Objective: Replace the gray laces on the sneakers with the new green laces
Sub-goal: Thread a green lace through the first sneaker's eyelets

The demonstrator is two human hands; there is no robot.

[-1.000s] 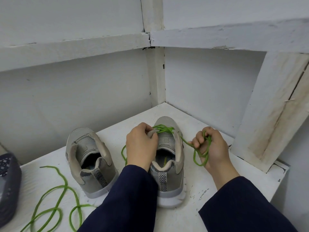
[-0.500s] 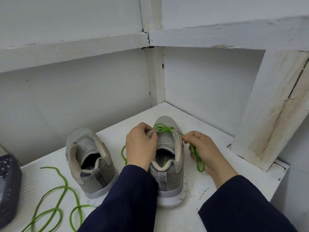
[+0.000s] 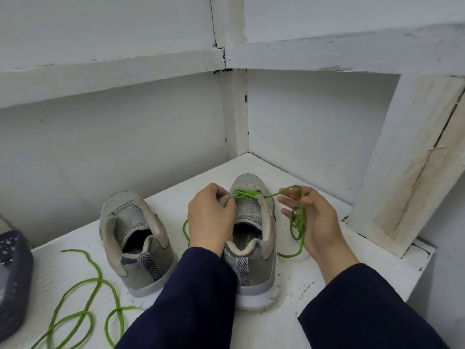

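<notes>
Two gray sneakers stand heel-toward-me on a white shelf (image 3: 289, 172). The right sneaker (image 3: 254, 248) has a green lace (image 3: 245, 193) crossed through its front eyelets. My left hand (image 3: 210, 219) pinches the left eyelet flap of this sneaker. My right hand (image 3: 314, 222), palm up beside the shoe, holds the lace's loose end, which loops over its fingers (image 3: 298, 220) and hangs down to the shelf. The left sneaker (image 3: 136, 238) has no lace in it. A second green lace (image 3: 83, 306) lies loose at the front left.
White walls close the corner behind the sneakers. A white slanted board (image 3: 407, 157) leans at the right. A dark patterned object (image 3: 12, 278) sits at the left edge. The shelf's right edge (image 3: 425, 260) drops off past my right hand.
My right hand went in to the shoe's right eyelets, then drew back out to the right and turned palm up with the lace looped over it. My left hand stayed put.
</notes>
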